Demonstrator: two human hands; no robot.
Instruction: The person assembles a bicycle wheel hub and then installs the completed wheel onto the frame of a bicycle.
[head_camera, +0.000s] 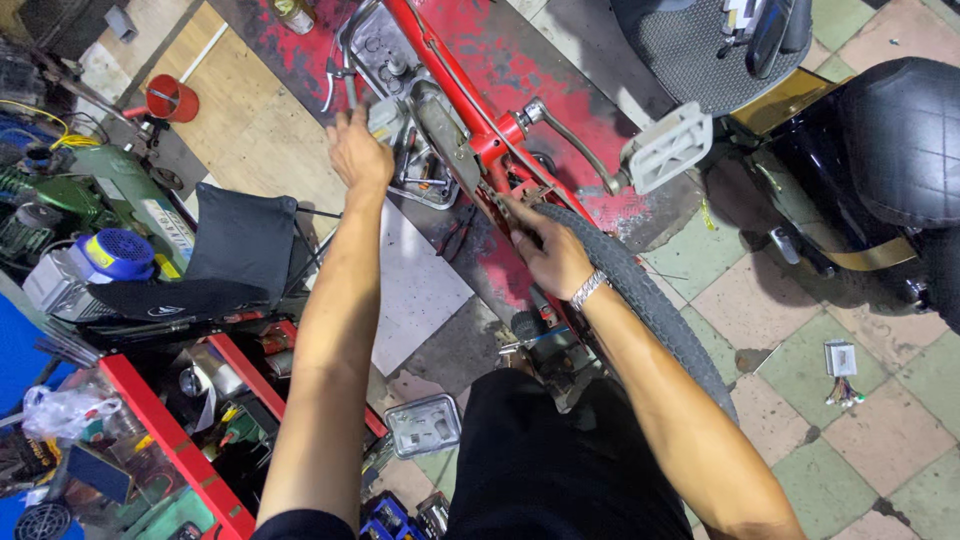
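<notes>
- The tyre (650, 300) comes first, closest to the body: a black knobbly band running from the lower right near the person's knee up and left toward the frame. It looks like firm rubber with some give, grippy rather than slick, and the tread makes a sure place to hold.
- The right hand (548, 255) lies on the tyre's upper end, where it meets the red bicycle frame (470, 110). The fingers curl over the tread, closed on the rubber; a metal watch (588, 289) sits at the wrist.
- The frame is a stiff steel tube, probably heavy with the wheel attached, so it should take a hold on the tube better than on thin parts. Its long axis runs diagonally, from the wheel end near the body up and left, away from the person.
- The crank (575, 140) sticks out to the right, ending in a pale grey pedal (668, 147).
- The left hand (358, 152) reaches farthest, resting against grey metal parts (400, 125) beside the frame. I cannot tell whether it grips anything.
- The hands are well apart, and the bicycle lies on the tiled floor (760, 300) by a red mat (510, 60).
</notes>
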